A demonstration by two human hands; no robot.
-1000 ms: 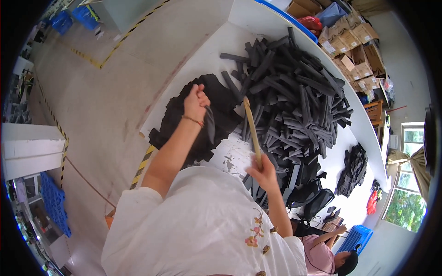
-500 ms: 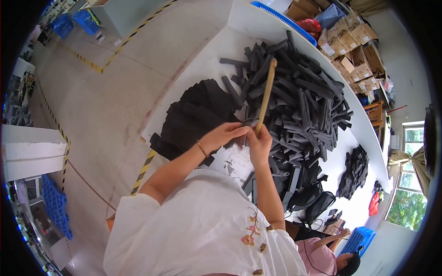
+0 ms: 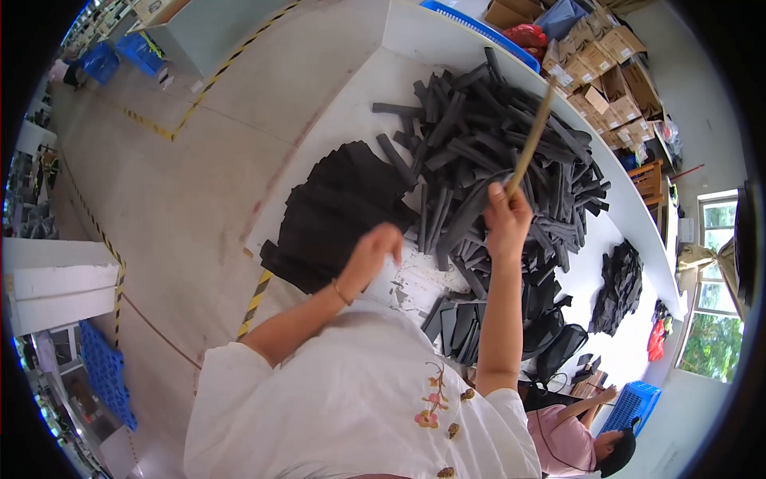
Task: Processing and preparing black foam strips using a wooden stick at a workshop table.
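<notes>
Table (image 3: 351,104) first, white and long, its far end bending out of sight. Near its left edge lies a fanned stack of black sheets (image 3: 339,211), and the left hand (image 3: 375,251) hangs just above the stack's right side, fingers curled; whether it pinches anything I cannot tell. Right of that, the right hand (image 3: 507,219) is clenched around the lower end of a thin wooden stick (image 3: 533,136), raised over the heap of black foam strips (image 3: 503,160) mid-table.

Bright even daylight, window (image 3: 712,287) glare, strong fisheye bending, dark corners
</notes>
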